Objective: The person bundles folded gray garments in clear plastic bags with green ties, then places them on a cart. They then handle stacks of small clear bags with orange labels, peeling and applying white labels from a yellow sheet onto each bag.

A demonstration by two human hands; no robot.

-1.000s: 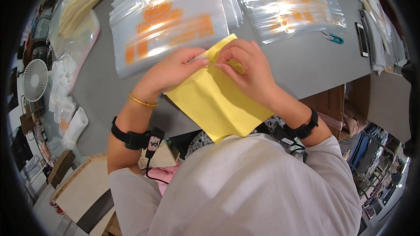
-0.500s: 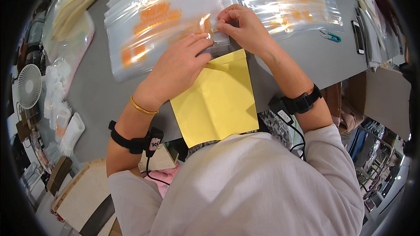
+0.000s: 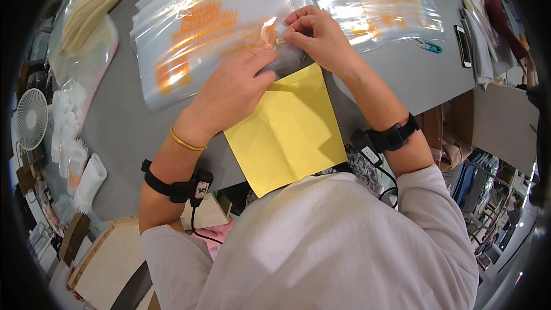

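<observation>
My left hand (image 3: 238, 86) lies with its fingers stretched out over the near right part of a stack of clear plastic bags (image 3: 166, 40) with orange print. My right hand (image 3: 317, 35) is closed in a pinch just to the right of it, above the bags' right edge. A small pale bit shows by the right thumb tip; it is too small to name. A yellow sheet (image 3: 287, 132), creased and with a folded strip along its top, lies below both hands. Its top edge is beside the bags, and its lower edge reaches past the table edge to my shirt.
A second stack of printed clear bags (image 3: 379, 8) lies to the right. Teal thread snips (image 3: 430, 46) and a black phone (image 3: 462, 46) are on the grey table (image 3: 413, 74) beyond it. White bundles (image 3: 90, 182) and a small fan (image 3: 32, 118) stand at the left.
The yellow sheet's lower end has swung slightly to the right. Both hands stay nearly in place, and the small pale bit by the right thumb shows more plainly now.
</observation>
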